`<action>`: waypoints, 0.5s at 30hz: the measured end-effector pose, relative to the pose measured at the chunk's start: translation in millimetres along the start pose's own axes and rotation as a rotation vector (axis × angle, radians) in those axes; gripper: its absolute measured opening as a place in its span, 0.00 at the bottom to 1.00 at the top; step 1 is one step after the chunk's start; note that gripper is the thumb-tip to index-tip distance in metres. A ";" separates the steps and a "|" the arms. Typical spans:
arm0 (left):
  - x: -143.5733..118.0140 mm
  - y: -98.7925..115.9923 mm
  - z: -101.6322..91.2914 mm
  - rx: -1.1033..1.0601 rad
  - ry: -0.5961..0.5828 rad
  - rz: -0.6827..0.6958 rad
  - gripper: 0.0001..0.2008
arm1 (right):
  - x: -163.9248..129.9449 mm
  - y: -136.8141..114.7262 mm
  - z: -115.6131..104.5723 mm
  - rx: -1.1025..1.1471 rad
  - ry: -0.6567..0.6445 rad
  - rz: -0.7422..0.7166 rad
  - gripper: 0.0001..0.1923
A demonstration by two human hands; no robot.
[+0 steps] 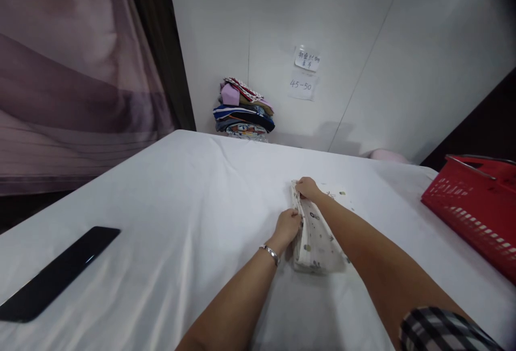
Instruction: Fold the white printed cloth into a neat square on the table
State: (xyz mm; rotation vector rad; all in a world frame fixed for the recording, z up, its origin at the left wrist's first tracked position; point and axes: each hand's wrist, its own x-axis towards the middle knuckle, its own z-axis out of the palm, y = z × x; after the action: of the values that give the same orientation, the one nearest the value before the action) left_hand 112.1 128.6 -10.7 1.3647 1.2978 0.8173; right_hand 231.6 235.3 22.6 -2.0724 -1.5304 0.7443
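Observation:
A white cloth (pixel 318 243) with small printed figures lies folded in layers on the white-covered surface. My left hand (pixel 288 226), with a silver bracelet at the wrist, is closed on the cloth's left folded edge. Farther back along that same edge, my right hand (pixel 308 188) pinches the cloth near its far left corner. The right forearm passes over the cloth and hides part of its right side. What exact kind of cloth it is, I cannot tell.
On the left lies a flat black object (pixel 60 273). A red plastic basket (pixel 475 200) stands at the right edge. Behind the far edge, a stack of folded clothes (pixel 244 112) rests against the wall, near handwritten paper signs (pixel 303 85). A pinkish curtain (pixel 76 82) hangs at left.

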 end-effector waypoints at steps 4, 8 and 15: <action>-6.1 3.7 -2.3 0.001 0.016 0.008 0.11 | -3.2 -2.2 1.0 0.013 -0.003 -0.012 0.09; -9.5 1.5 -3.7 0.020 -0.007 0.010 0.17 | -10.7 -1.7 -2.8 0.108 -0.034 -0.038 0.09; -9.4 -4.1 -2.3 0.062 0.002 0.002 0.06 | -55.2 21.0 -6.5 0.115 0.037 -0.234 0.08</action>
State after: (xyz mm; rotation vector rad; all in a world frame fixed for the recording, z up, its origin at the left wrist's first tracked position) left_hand 107.1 119.5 -12.5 1.4141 1.3332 0.7865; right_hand 237.8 176.2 22.5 -1.7772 -1.6345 0.6842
